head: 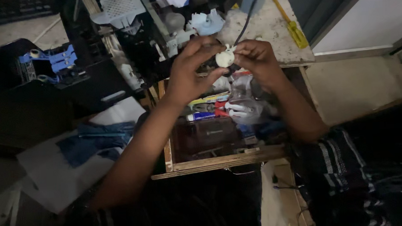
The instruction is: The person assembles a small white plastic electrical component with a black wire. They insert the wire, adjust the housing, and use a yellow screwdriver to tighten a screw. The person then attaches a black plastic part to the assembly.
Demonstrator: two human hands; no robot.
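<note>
Both hands meet over the open wooden drawer [220,161]: the left hand [188,69] and the right hand [257,57] each pinch a small white plastic part [225,58] between fingertips. It looks light, stiff and a bit brittle (best held by its round rim). At ten o'clock the dismantled machine [136,35] crowds close; toward three o'clock the floor [356,85] lies open.

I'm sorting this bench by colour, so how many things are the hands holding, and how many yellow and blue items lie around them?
White: 1, small white part pinched between left hand and right hand
Yellow: 1, screwdriver
Blue: 1, plastic piece
Total: 3
</note>
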